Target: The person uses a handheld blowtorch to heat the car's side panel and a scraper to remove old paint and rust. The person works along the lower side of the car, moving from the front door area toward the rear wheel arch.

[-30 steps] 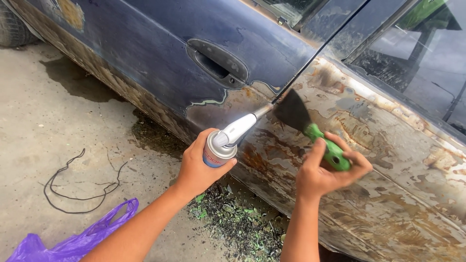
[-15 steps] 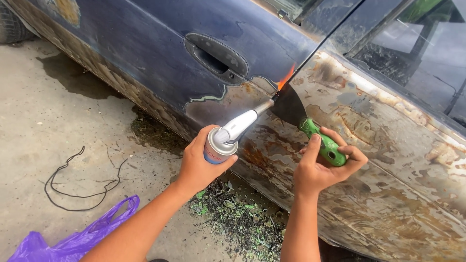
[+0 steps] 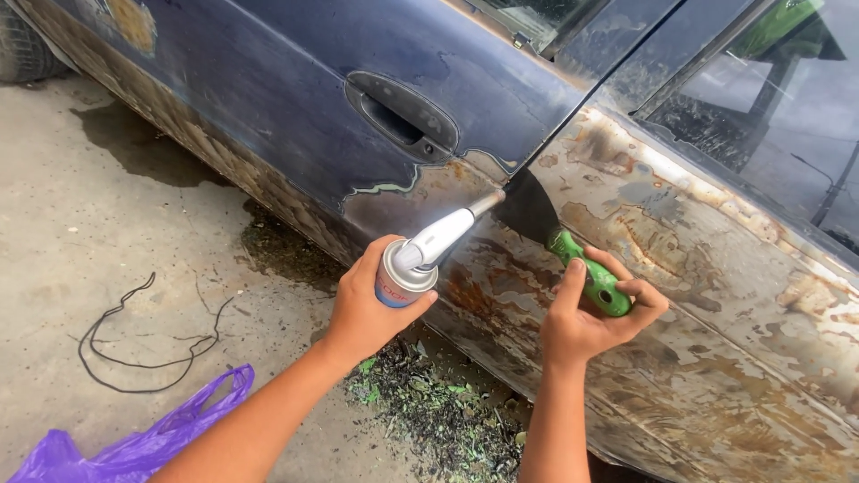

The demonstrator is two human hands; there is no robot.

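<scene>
Both hands (image 3: 371, 300) gripping tools (torch (image 3: 428, 255), scraper (image 3: 573, 259))

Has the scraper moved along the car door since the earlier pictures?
Yes. The scraper blade now sits lower than half a second ago, further below and right of the door handle. The right hand grips its green handle.

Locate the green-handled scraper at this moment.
In the head view, right of centre, the green-handled scraper sits in the right hand, its dark blade against the car door beside the torch nozzle.
</scene>
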